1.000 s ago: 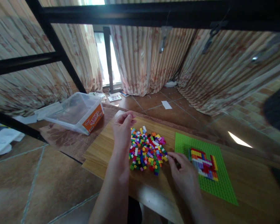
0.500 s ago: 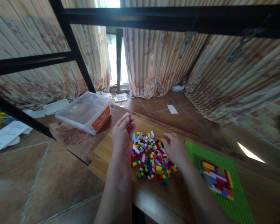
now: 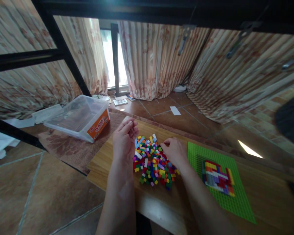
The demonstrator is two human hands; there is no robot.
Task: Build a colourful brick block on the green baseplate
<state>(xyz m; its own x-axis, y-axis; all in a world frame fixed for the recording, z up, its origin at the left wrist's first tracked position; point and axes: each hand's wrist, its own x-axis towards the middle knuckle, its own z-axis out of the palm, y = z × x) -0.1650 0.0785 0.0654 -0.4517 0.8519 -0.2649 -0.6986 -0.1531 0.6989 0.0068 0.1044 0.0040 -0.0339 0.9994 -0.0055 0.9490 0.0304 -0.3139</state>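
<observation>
Loose toy building bricks of many colours lie in a pile on the wooden table. Left of the pile, my left hand is held raised with its fingers curled together; whatever it may hold is hidden. My right hand reaches over the pile's right side, its fingertips pinched together among the bricks. No brick between them can be made out. To the right lies a green baseplate, bearing a flat patch of joined bricks in red, yellow, white, purple and orange.
A clear plastic box with an orange label stands on a brown mat at the left. Black metal bars cross the view above and at the left. Papers lie on the tiled floor, before long curtains.
My right hand has moved from the pile's near right edge to its far right side, and its fingers have drawn together. My left hand stays beside the pile, curled. The camera view has shifted slightly.
</observation>
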